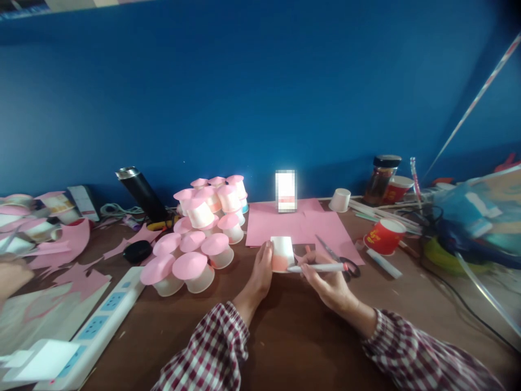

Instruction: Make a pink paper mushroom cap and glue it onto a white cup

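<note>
Low over the brown table, my left hand (262, 270) grips a white paper cup (282, 251) by its left side. Orange colouring covers the lower part of the cup. A marker (321, 268) with a pale barrel lies between the closed fingers of my right hand (328, 285), its left end at the cup's lower right side. Behind my hands are sheets of pink paper (280, 222). Scissors (331, 252) rest just past my right hand, their handles partly hidden by it. To the left stand several paper cups topped with pink paper cones (194, 266), some stacked.
A white power strip (95, 326) with a plugged-in adapter lies front left. A black thermos (140, 193) leans at the back. On the right are a red paper cup (385, 237), a capped jar (381, 179) and a cable. Another person's hand (14, 277) shows at the left edge.
</note>
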The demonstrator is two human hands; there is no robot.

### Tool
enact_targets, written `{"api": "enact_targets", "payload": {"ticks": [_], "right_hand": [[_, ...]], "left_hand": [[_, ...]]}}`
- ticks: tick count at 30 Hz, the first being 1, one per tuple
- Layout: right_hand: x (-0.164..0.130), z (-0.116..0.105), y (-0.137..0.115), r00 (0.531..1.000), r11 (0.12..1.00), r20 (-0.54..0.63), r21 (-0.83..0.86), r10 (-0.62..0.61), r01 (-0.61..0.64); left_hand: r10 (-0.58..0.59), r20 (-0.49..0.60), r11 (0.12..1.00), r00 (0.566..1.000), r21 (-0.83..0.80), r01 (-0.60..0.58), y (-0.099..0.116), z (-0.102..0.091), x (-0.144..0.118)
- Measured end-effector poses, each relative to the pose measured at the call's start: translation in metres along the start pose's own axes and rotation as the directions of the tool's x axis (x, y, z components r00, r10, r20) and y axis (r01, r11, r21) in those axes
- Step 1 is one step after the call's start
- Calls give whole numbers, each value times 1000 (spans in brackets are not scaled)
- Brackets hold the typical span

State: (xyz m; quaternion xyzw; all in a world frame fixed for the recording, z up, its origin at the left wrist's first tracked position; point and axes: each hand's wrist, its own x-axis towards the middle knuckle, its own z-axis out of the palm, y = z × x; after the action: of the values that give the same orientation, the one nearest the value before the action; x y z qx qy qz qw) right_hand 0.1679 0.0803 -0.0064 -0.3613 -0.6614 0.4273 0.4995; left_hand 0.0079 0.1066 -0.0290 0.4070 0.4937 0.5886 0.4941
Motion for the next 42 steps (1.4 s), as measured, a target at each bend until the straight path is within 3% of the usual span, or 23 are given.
{"api": "enact_targets", "payload": {"ticks": [7, 13, 19, 24, 29, 35, 42], "right_hand": [[0, 0, 3, 999, 999, -45, 53, 15, -12], [1, -2, 1, 1000, 1000, -20, -21, -18, 17], [0, -1, 0, 998, 1000, -55, 18, 8, -7], [1, -1, -1, 1000, 1000, -12, -21, 8, -8], [0, -1, 0, 1000, 1000, -25, 26, 17, -16], [-1, -1, 1, 1000, 1000, 14, 20, 19, -19], [1, 0, -3, 988, 998, -146, 46, 49, -43]], "left_hand": [[3, 13, 1000, 1000, 31, -4, 2, 1, 0], [12, 21, 999, 1000, 39, -13, 0, 0, 1], [9, 44, 1000, 999, -22, -8, 2, 2, 0], [17, -5, 1000, 1000, -4, -17, 6, 2, -1], [-16, 75, 999, 997, -28, 18, 8, 2, -2], [-17, 17, 1000, 1000, -25, 18, 6, 3, -2], [-6, -19, 1000, 1000, 4, 6, 9, 3, -3]]}}
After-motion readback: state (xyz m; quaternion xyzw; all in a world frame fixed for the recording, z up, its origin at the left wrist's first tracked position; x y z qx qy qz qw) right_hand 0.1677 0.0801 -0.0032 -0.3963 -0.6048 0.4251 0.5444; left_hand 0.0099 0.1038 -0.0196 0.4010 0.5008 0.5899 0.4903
